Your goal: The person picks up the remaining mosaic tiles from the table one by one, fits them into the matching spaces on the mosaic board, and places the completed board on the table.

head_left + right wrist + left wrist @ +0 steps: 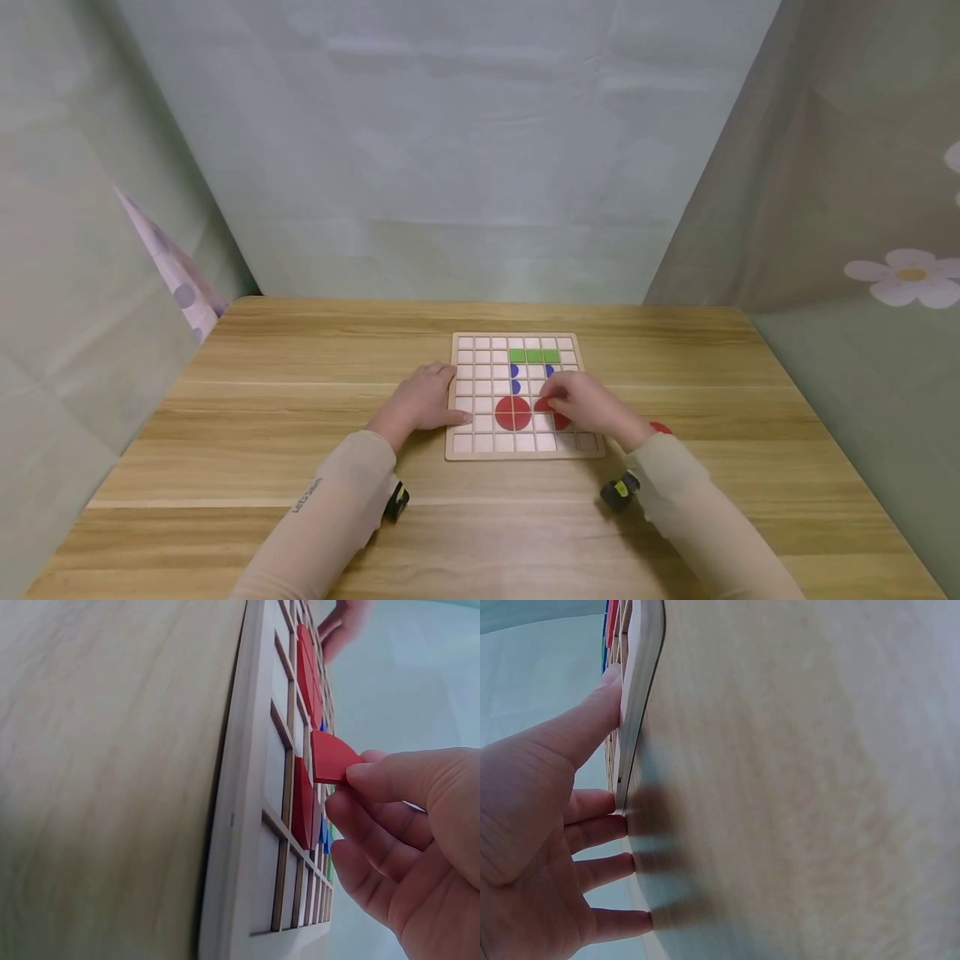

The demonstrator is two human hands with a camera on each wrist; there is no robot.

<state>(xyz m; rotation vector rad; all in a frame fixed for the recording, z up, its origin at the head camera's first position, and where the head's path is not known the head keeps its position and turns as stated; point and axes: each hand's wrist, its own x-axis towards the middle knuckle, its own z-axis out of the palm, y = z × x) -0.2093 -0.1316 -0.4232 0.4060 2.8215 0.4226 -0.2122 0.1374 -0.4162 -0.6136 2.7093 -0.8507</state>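
My right hand point(585, 404) pinches a red quarter-circle tile point(332, 756) between thumb and fingers, held over the wooden grid board point(525, 456). Just below it, another red quarter tile point(301, 806) sits in a cell. A full red circle point(513, 413) made of quarter pieces lies to the left of that. At the board's left edge rests my left hand point(423, 400), its thumb on the frame and its straight fingers against the side and tabletop. Higher on the grid are three green squares point(535, 356) in a row, with blue half-circles point(514, 387) below them.
A loose red piece point(661, 427) lies on the wooden table point(337, 350) by my right wrist, which partly covers it. Pale cloth point(450, 167) hangs behind the table and on both sides.
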